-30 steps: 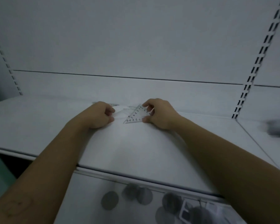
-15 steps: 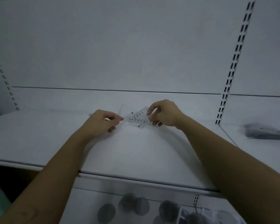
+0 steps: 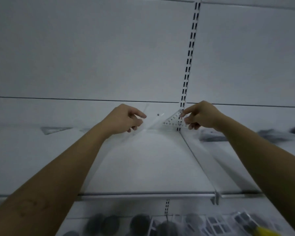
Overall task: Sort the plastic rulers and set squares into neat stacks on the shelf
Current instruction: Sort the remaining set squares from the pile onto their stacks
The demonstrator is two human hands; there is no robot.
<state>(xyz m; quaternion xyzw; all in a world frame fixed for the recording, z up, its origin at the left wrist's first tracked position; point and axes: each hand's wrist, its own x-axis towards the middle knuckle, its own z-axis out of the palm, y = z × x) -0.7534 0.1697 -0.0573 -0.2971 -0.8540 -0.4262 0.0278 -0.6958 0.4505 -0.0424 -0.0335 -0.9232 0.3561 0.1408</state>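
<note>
Your right hand (image 3: pixel 201 116) pinches a small set square (image 3: pixel 173 120) at its right-hand corner between thumb and forefinger, with the other fingers curled beneath. Set square: clear plastic, triangular, black numerals along the slanted and bottom edges. It sits low at the back of the white shelf (image 3: pixel 143 159), in front of the foot of the slotted upright (image 3: pixel 189 57). Contact with the shelf cannot be told.

Your left hand (image 3: pixel 124 120), fingers curled, pinches a second clear piece (image 3: pixel 149 119), which slants up between the two hands.

Hard to read:
- The clear piece nearly vanishes against the back panel (image 3: pixel 92 48); only glints and one small dark dot show. Ruler or set square: cannot tell.
- A grey triangular shape (image 3: pixel 54 130) on the shelf to your left is blurred.
- The dark lumps (image 3: pixel 271 135) on the neighbouring shelf to your right are blurred.
- Below the shelf, round dark items (image 3: pixel 109 223) and a yellow object (image 3: pixel 266 231) are cut by the bottom edge.
</note>
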